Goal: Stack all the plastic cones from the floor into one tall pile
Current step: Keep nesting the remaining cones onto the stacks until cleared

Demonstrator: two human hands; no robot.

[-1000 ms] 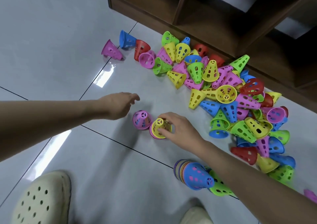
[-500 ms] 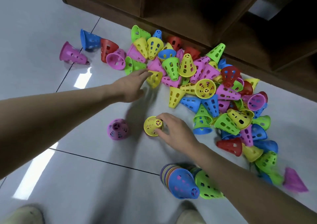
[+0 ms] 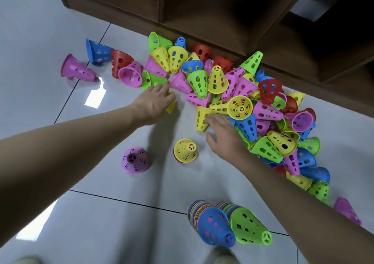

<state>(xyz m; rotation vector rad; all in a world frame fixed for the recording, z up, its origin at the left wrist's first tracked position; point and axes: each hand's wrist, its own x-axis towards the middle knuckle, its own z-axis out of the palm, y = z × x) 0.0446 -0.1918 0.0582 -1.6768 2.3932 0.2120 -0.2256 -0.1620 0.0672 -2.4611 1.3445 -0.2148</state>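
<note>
Both hands reach into the loose heap of cones (image 3: 232,93) on the floor (image 3: 40,31), with only short stacks started so far.

Taking the heap as landmark: the left hand (image 3: 153,103) sits at its near-left edge, fingers loosely spread over a small yellow cone (image 3: 171,104) that is mostly hidden beneath them, so whether it is gripped cannot be told. The right hand (image 3: 221,134) is at the heap's near edge, fingers spread and holding nothing, fingertips just touching a yellow cone lying on its side (image 3: 201,118); its long axis runs from the fingers up into the heap, wide mouth nearest the hand. The right hand looks nearer to a clean grasp. An upright yellow-topped stack (image 3: 185,149) stands just clear of the heap, close beside the right wrist.
</note>
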